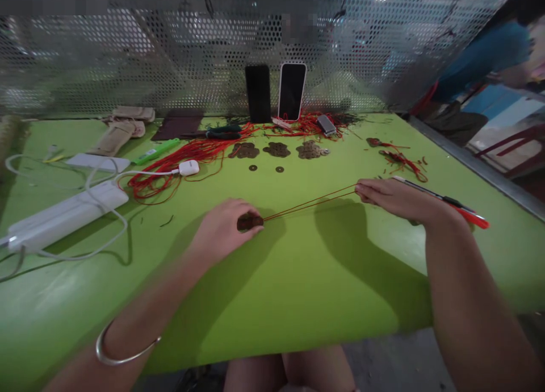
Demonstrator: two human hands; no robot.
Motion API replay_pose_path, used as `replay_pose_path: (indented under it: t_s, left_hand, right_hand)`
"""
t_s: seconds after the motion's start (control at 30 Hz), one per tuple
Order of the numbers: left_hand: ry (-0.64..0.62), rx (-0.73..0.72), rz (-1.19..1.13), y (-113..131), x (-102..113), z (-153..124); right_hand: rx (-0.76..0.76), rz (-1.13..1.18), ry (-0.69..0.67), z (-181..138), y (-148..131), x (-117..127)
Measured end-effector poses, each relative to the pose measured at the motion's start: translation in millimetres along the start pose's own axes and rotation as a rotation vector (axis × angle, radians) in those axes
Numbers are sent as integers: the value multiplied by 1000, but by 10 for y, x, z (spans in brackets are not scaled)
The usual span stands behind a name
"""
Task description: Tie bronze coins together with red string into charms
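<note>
My left hand is closed in a pinch on a dark round coin piece low over the green table. A red string runs taut from that piece to my right hand. The right hand's fingers are pressed together on the string's end. A red-handled tool lies under or along the right hand, pointing right. Three piles of brown coins and two loose coins lie further back on the table.
A heap of red strings spreads back left, with a white power strip, cables and a green lighter. Two phones lean on a perforated metal screen. More red scraps lie back right. A person in blue is at far right.
</note>
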State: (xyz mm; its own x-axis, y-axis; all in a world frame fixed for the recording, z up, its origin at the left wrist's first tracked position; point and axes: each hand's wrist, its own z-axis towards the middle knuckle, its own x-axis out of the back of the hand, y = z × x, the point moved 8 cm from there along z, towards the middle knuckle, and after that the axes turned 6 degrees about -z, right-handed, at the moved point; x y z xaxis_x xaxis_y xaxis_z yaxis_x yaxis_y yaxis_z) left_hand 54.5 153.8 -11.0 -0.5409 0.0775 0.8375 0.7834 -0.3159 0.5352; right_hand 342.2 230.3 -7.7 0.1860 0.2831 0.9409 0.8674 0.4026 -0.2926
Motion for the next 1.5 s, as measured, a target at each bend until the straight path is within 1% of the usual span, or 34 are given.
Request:
replay_pose_path:
  t_s: [0.13,0.23,0.3,0.37,0.47,0.53,0.57,0.63,0.77,0.83,0.93,1.03,1.1,1.17,1.23,1.33,1.43,1.5]
  left_hand:
    - [-5,12,1,-12,-7,0]
    - [-15,22,14,-32,-11,2]
    - [-23,27,27,-51,-2,3]
    - [-29,16,44,-58,22,2]
    - [-44,3,85,-52,60,-7]
    - [-58,5,117,-42,71,-15]
    - [-63,-1,130,-30,72,-19]
    - [-65,-26,145,1,66,-21]
    - [-65,-64,151,20,35,-13]
    - [-54,-70,146,7,35,-4]
    - [-38,-95,136,-1,47,6]
    - [-18,-164,127,23,59,9]
    - [0,-199,120,34,63,10]
    - [10,-210,112,33,59,14]
    - [12,-210,99,38,50,21]
    - [14,-211,67,65,40,28]
    - [16,-192,16,68,26,34]
    - [28,-164,-23,45,23,38]
  right_hand:
    - [-6,20,13,-20,45,22]
    - [-22,5,-1,-24,127,-7]
    - [-7,-33,33,-21,189,-4]
    - [39,-113,169,-21,219,78]
    - [68,-244,432,-47,164,245]
    - [93,-267,534,-46,5,283]
    - [135,-256,548,-32,-129,260]
    - [254,-208,518,11,-470,142]
    - [471,-138,370,101,-1179,-237]
    - [508,-169,349,149,-1425,-370]
    - [510,-249,346,229,-1644,-464]
    - [509,-324,334,287,-1743,-510]
    - [527,-397,354,297,-1780,-542]
    - [551,-465,382,295,-1800,-585]
    - [554,-486,392,298,-1797,-623]
    - [510,-418,339,316,-1755,-657]
    - [404,-290,220,335,-1671,-681]
    - [349,-221,184,327,-1625,-673]
